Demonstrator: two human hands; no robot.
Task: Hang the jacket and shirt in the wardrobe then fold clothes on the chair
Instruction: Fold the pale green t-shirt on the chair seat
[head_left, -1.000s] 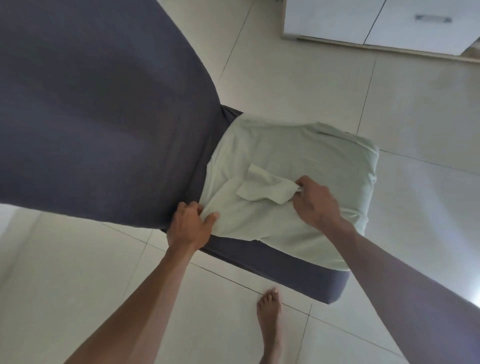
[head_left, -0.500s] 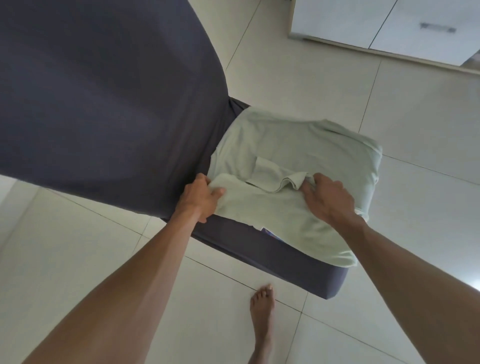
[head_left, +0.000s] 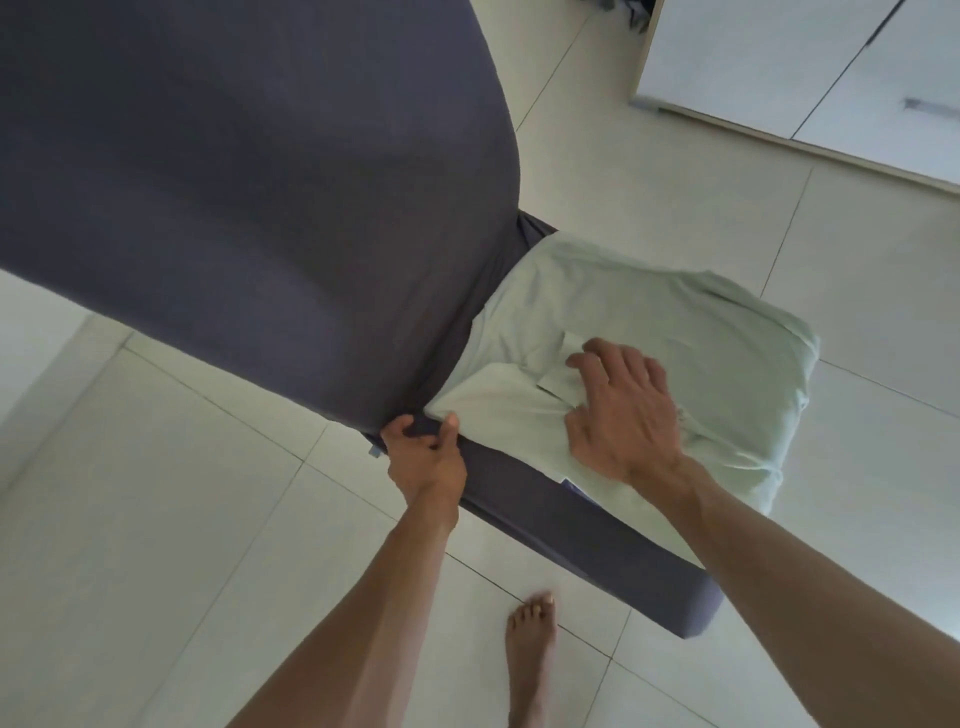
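Observation:
A pale green garment (head_left: 701, 332) lies partly folded on the seat of a dark grey covered chair (head_left: 260, 208). My right hand (head_left: 621, 410) rests flat on it with fingers spread and presses a small folded flap down near the middle. At the garment's near-left corner, by the seat edge, my left hand (head_left: 423, 457) has its fingers curled and its thumb on the cloth's corner. The chair's tall backrest fills the upper left and hides the rear of the seat.
Pale tiled floor (head_left: 156, 519) surrounds the chair. A white cabinet or wardrobe front (head_left: 779, 57) with a handle stands at the top right. My bare foot (head_left: 530, 649) is on the floor just in front of the seat.
My right hand let go of the flap it pinched and now lies flat on the garment. The near edge has been folded over. My left hand slid down to the seat's corner.

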